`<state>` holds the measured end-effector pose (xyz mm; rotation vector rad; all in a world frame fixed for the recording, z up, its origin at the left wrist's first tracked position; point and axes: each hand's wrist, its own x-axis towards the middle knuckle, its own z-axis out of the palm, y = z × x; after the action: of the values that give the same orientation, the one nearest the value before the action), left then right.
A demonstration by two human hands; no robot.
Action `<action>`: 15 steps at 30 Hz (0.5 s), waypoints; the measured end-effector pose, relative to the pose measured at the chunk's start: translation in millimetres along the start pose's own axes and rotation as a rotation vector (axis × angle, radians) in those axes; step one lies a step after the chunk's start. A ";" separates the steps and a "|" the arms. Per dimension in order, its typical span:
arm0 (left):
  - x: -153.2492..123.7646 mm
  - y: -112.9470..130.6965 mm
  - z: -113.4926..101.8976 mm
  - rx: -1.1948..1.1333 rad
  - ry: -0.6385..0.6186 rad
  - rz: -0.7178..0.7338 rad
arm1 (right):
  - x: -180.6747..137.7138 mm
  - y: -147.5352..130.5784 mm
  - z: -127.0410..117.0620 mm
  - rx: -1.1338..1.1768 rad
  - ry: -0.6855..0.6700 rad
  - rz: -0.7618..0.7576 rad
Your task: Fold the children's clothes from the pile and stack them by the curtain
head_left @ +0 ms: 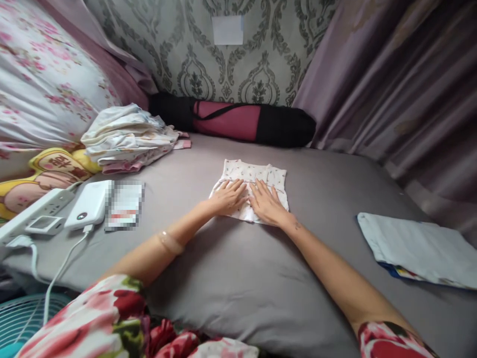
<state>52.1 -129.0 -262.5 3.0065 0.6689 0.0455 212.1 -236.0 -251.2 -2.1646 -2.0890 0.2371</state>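
Observation:
A small white garment with a tiny floral print (257, 176) lies flat on the grey bed sheet (238, 278) in the middle of the view. My left hand (228, 198) rests on its lower left part, fingers stretched out flat. My right hand (267, 204) lies beside it on the lower right part, fingers also flat and spread. The two hands almost touch at the thumbs. Neither hand grips anything.
A pile of white and pink clothes (128, 136) sits at the back left. A black and pink rolled bag (238, 122) lies against the wall. A white power bank (89, 205), a power strip (35, 214) and a card lie left. A folded light-blue cloth (417, 248) is on the right.

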 end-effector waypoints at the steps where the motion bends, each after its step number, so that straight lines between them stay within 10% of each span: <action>1: -8.7 3.1 2.8 -0.020 -0.018 0.002 | -7.4 -4.4 3.3 -0.001 -0.010 -0.008; 15: -61.3 20.3 -2.8 -0.140 -0.035 0.054 | -38.3 -29.9 20.8 0.062 -0.007 -0.126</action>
<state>5.1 -173.2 -259.3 2.8840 0.5560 0.0402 177.4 -273.6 -264.7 -1.9914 -2.1818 0.2926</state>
